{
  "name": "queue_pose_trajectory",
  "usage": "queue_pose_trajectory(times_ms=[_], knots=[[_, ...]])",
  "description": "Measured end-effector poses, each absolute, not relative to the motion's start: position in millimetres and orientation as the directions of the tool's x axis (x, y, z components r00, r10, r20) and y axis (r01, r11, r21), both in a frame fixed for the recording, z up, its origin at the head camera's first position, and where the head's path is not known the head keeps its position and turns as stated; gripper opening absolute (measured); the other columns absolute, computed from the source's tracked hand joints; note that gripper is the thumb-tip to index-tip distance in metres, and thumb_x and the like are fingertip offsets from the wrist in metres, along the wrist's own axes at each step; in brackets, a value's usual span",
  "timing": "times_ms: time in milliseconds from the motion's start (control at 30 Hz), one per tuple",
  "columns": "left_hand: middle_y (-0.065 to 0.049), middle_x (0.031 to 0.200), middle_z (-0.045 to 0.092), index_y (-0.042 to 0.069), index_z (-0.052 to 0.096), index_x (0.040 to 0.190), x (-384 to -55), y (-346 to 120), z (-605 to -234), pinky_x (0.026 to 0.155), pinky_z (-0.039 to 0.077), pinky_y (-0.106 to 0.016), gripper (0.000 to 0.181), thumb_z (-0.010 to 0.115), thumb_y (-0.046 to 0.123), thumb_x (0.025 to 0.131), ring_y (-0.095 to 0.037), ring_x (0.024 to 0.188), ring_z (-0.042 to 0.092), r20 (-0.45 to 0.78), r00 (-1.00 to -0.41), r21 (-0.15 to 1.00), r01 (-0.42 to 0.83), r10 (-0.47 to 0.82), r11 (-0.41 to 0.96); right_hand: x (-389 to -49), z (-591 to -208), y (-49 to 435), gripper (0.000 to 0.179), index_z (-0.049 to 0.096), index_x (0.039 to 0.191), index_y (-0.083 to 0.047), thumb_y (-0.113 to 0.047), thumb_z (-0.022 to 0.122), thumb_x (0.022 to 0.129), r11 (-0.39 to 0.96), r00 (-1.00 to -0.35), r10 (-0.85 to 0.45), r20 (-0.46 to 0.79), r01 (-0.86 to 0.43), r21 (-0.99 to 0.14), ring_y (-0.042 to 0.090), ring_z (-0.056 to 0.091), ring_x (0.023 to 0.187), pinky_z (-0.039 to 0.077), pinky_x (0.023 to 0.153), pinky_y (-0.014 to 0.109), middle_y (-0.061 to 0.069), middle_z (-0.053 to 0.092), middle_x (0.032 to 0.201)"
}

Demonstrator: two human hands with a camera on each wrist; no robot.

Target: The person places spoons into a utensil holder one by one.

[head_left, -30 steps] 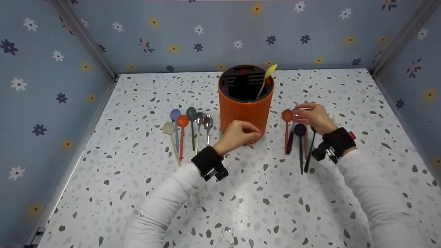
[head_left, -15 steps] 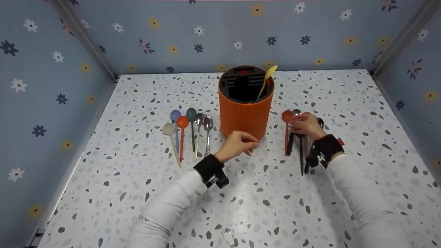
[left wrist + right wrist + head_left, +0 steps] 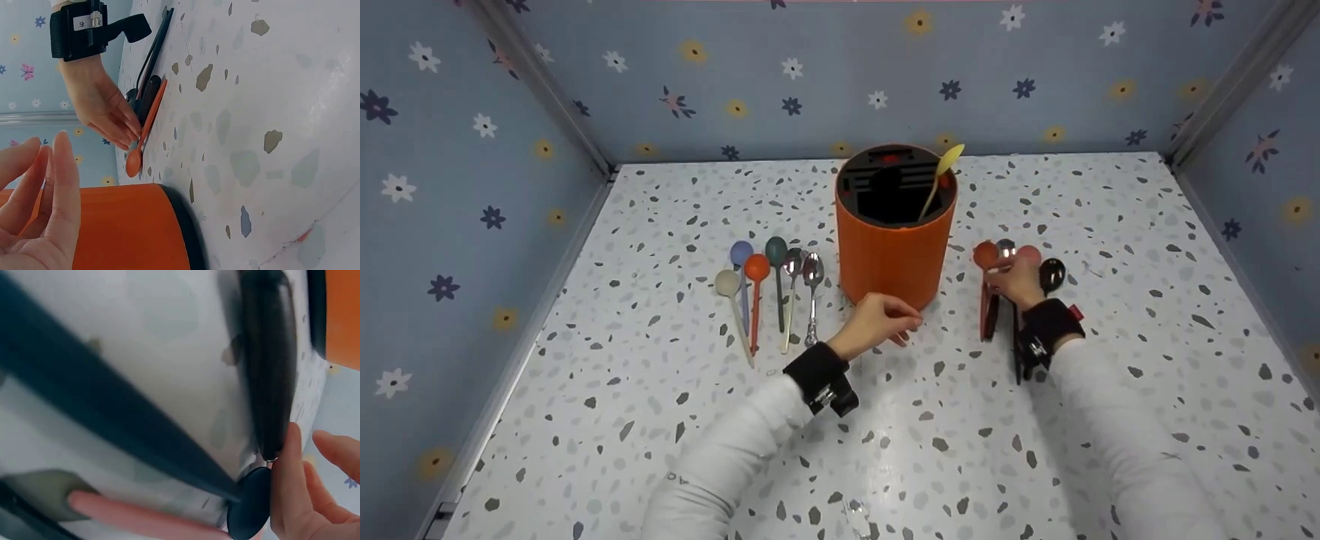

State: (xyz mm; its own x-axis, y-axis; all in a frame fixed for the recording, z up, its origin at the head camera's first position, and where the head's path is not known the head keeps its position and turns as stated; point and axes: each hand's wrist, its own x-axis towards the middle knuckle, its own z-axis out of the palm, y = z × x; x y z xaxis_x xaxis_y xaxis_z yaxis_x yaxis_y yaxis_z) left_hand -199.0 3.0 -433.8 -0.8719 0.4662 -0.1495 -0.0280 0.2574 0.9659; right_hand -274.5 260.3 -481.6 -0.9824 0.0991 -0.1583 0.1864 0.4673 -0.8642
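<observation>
My right hand [image 3: 1018, 283] reaches down among the spoons right of the orange utensil holder [image 3: 892, 262]. In the right wrist view its fingers [image 3: 289, 489] lie beside the black spoon's bowl [image 3: 250, 503] and the end of a dark handle [image 3: 269, 354]; the thumb stands apart from them. That dark handle belongs to a spoon with a metal bowl [image 3: 1006, 246]. An orange-red spoon [image 3: 985, 255] lies left of the fingertips. Behind the hand are a pink spoon [image 3: 1028, 255] and a shiny dark spoon [image 3: 1052, 276]. My left hand [image 3: 877, 326] hovers before the holder, fingers loosely bent, holding nothing.
A yellow spoon [image 3: 950, 159] stands in the holder. Left of it lie several spoons: cream [image 3: 727, 283], purple [image 3: 741, 253], orange [image 3: 757, 267], dark green [image 3: 776, 251] and two metal ones, including a silver spoon [image 3: 813, 270]. Flowered panels [image 3: 780, 82] enclose the speckled table [image 3: 930, 450].
My right hand has moved left and toward me over the right-hand spoons, uncovering the metal bowl, the pink bowl and the shiny dark one. My left hand has drawn slightly back from the holder.
</observation>
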Motion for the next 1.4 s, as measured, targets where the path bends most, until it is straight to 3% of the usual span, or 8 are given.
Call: queue_pose_trajectory(times_ms=[267,400,467,633,833,1000,1200,1400], knots=[[-0.016,0.082,0.065,-0.007,0.064,0.096,-198,4,-438,0.059,0.055,-0.027,0.019,0.061,0.004,0.081,-0.029,0.069,0.063,-0.159,-0.862,0.966,-0.035,0.481,0.256,-336,-586,312,0.015,0.064,0.079,0.003,-0.002,0.068,0.066,0.607,-0.997,0.045,0.057,-0.018,-0.795,0.014,0.057,0.050,0.048,0.044,0.022,0.009,0.062,0.064],[-0.018,0.083,0.064,-0.006,0.065,0.095,-197,4,-440,0.060,0.055,-0.029,0.017,0.061,0.004,0.081,-0.037,0.073,0.062,-0.165,-0.858,0.965,-0.038,0.487,0.261,-305,-528,276,0.020,0.063,0.087,0.010,-0.001,0.066,0.070,0.729,-0.994,0.105,-0.024,0.093,-0.679,0.028,0.061,0.067,0.052,0.062,0.032,0.022,0.064,0.081],[-0.019,0.084,0.064,-0.006,0.065,0.095,-197,4,-441,0.063,0.055,-0.033,0.017,0.061,0.004,0.081,-0.039,0.074,0.061,-0.168,-0.856,0.965,-0.041,0.488,0.259,-297,-517,269,0.016,0.065,0.082,0.007,-0.005,0.067,0.071,0.754,-0.994,0.109,-0.017,0.093,-0.650,0.027,0.060,0.065,0.051,0.063,0.032,0.018,0.064,0.077],[-0.018,0.082,0.064,-0.007,0.064,0.096,-195,5,-443,0.063,0.055,-0.035,0.018,0.061,0.003,0.081,-0.036,0.071,0.062,-0.167,-0.854,0.966,-0.043,0.492,0.254,-321,-559,288,0.008,0.062,0.066,-0.003,-0.009,0.067,0.064,0.779,-0.992,0.108,0.071,0.039,-0.626,0.017,0.053,0.053,0.046,0.051,0.024,0.006,0.059,0.062],[-0.026,0.086,0.061,-0.012,0.061,0.098,-187,3,-429,0.065,0.055,-0.034,0.020,0.059,0.001,0.083,-0.039,0.074,0.061,-0.190,-0.836,0.966,-0.066,0.514,0.249,-275,-475,248,0.012,0.060,0.076,0.009,-0.001,0.061,0.070,0.762,-0.983,0.158,-0.094,0.181,-0.622,0.018,0.049,0.054,0.044,0.051,0.025,0.008,0.054,0.063],[-0.029,0.089,0.060,-0.011,0.061,0.099,-190,5,-435,0.066,0.055,-0.036,0.021,0.058,0.003,0.083,-0.040,0.076,0.060,-0.211,-0.830,0.966,-0.096,0.517,0.239,-270,-469,248,0.020,0.060,0.088,0.008,-0.008,0.062,0.075,0.687,-0.965,0.194,-0.174,0.261,-0.678,0.011,0.048,0.055,0.042,0.051,0.018,0.004,0.053,0.069],[-0.019,0.081,0.063,-0.006,0.064,0.096,-196,6,-452,0.060,0.055,-0.029,0.019,0.060,0.008,0.083,-0.023,0.064,0.062,-0.209,-0.846,0.965,-0.096,0.490,0.245,-274,-473,253,0.019,0.053,0.095,0.012,-0.001,0.056,0.081,0.378,-0.940,0.152,-0.305,0.340,-0.861,0.006,0.054,0.051,0.051,0.053,0.019,0.000,0.054,0.063],[-0.017,0.077,0.064,-0.006,0.065,0.095,-196,5,-456,0.059,0.055,-0.029,0.019,0.061,0.008,0.083,-0.019,0.060,0.062,-0.185,-0.840,0.975,-0.092,0.510,0.201,-265,-465,251,0.012,0.047,0.093,0.005,-0.001,0.054,0.084,0.166,-0.938,0.098,-0.331,0.344,-0.924,0.007,0.057,0.059,0.054,0.066,0.024,-0.001,0.055,0.067]])
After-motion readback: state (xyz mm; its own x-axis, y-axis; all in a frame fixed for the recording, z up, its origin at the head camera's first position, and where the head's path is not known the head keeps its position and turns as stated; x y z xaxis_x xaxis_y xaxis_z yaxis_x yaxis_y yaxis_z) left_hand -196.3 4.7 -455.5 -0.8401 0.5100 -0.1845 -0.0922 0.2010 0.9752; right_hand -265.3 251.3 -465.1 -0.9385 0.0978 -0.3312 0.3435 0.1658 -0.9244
